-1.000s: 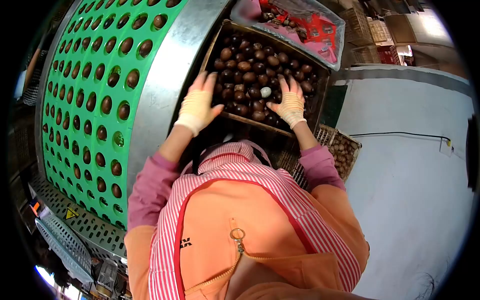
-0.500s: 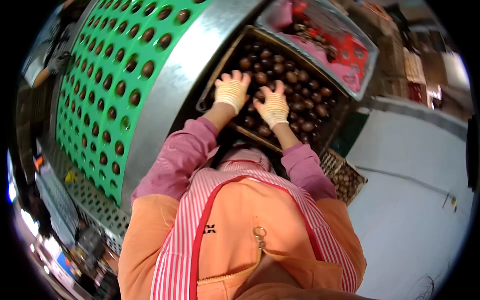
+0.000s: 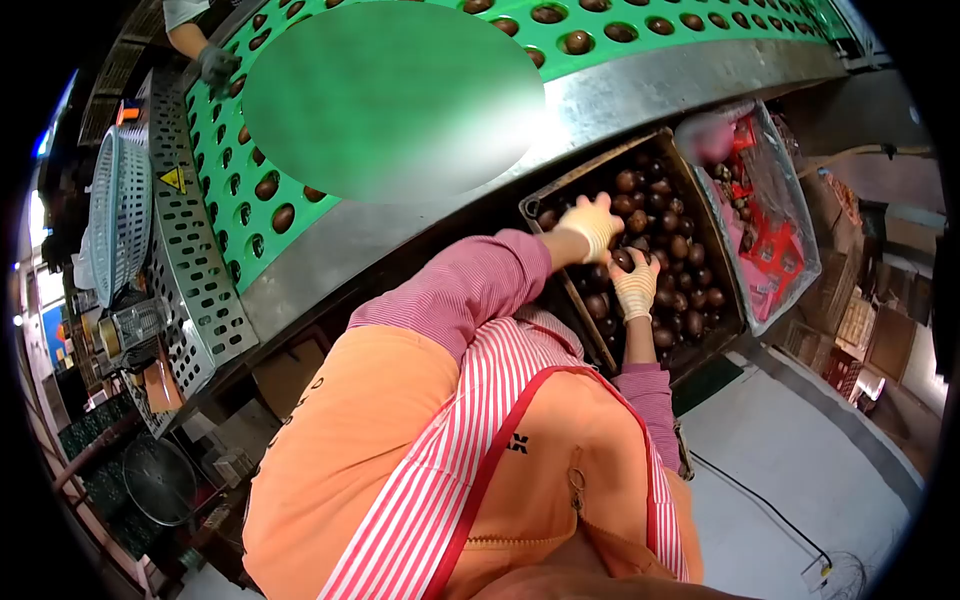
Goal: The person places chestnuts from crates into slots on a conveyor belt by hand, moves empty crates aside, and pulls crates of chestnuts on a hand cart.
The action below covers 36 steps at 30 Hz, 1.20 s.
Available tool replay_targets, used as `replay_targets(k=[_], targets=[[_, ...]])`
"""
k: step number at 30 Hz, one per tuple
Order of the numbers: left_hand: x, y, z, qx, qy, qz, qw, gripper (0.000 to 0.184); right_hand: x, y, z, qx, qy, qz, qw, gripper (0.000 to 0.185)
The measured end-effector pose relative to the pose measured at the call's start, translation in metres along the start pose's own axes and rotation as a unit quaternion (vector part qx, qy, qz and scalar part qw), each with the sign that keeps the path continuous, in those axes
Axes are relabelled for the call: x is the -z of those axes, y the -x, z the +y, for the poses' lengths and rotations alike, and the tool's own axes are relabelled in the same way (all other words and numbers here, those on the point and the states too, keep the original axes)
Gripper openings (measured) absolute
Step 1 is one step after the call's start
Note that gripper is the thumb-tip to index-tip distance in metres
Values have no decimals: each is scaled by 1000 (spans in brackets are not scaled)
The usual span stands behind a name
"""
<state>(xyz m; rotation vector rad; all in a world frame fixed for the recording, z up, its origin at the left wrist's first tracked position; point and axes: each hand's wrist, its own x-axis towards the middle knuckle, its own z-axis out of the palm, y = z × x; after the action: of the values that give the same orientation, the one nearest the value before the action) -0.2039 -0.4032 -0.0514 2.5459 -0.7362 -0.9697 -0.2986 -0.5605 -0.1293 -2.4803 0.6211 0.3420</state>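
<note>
My left hand (image 3: 590, 228), in a cream striped glove with bare fingertips, is over the near left part of a dark crate (image 3: 572, 300) of shiny dark brown egg-shaped items (image 3: 678, 246). Its fingers curl down at the pile; what they hold, if anything, is hidden. Close beside it, my right hand (image 3: 636, 288), gloved alike, has its thumb and fingers bent around a dark brown egg-shaped item (image 3: 622, 260) on top of the pile. Whether these items are eggs or fruit I cannot tell.
A green perforated belt (image 3: 225, 215) carries similar items in its holes, edged by a metal rim (image 3: 330, 250). Another person's dark-gloved hand (image 3: 218, 66) is at its far left. A lined grey bin (image 3: 810, 235) stands right of the crate. A large patch over the belt is blurred.
My view has turned, so the crate now appears farther right. My spread fingers have curled, and the right hand has closed around an item. Both hands remain over the crate.
</note>
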Motion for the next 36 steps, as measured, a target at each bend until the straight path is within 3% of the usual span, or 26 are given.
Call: replay_targets(k=[5,7,9,11,13,15,16,18,19,20,21,22,23,24,25,26,28,29,31,32,33,35,36], targets=[[-23,-14,-7,-34,128,42,990,67,4,-10,-20,-58,23,-14,998,68],[-14,-14,-20,-24,302,77,950,68,-6,-23,3,-21,57,6,998,67],[-12,-5,-37,-103,409,160,893,67,3,-21,10,-1,-101,-25,995,66],[24,34,-61,-227,448,175,847,62,-5,-20,28,19,-236,36,971,58],[51,99,-92,-191,473,246,824,61,2,-15,29,-9,-390,36,920,51],[54,156,-145,-99,481,334,804,70,28,3,-2,-141,-470,22,871,50],[50,185,-182,-98,469,401,780,74,27,-1,2,-144,-470,39,870,52],[45,261,-243,44,347,525,776,73,28,1,-13,-140,-418,99,892,49],[26,287,-277,82,397,582,705,68,31,5,-32,-130,-406,131,895,50],[15,319,-305,128,418,601,669,64,26,-14,-26,-15,-326,158,932,57],[4,348,-335,195,390,600,671,59,34,0,-74,27,-346,118,930,60],[-3,372,-352,247,446,557,655,57,28,-1,-103,102,-353,119,922,62],[-27,385,-385,293,403,542,677,54,27,7,-148,120,-330,98,931,57],[-39,392,-396,339,465,488,657,53,17,11,-190,189,-368,50,909,49],[-65,389,-417,388,348,468,713,55,4,-3,-213,235,-297,18,925,46],[-59,391,-410,392,311,463,732,57,-7,13,-263,318,-175,90,927,47],[-34,394,-392,369,229,483,760,57,-26,49,-351,424,-98,36,900,51],[-19,396,-384,328,206,533,752,54,-53,46,-371,457,-83,38,885,52],[-9,389,-414,338,172,572,727,55,-90,50,-412,489,1,-17,872,54],[-4,388,-423,401,106,512,752,58,-108,45,-421,501,65,-38,862,55],[-5,387,-435,435,130,420,786,62,-122,42,-429,512,129,-57,848,55],[-25,378,-455,457,79,363,808,67,-138,29,-431,484,190,-101,848,53],[-20,384,-447,435,99,418,792,68,-142,19,-428,489,172,-85,851,51]])
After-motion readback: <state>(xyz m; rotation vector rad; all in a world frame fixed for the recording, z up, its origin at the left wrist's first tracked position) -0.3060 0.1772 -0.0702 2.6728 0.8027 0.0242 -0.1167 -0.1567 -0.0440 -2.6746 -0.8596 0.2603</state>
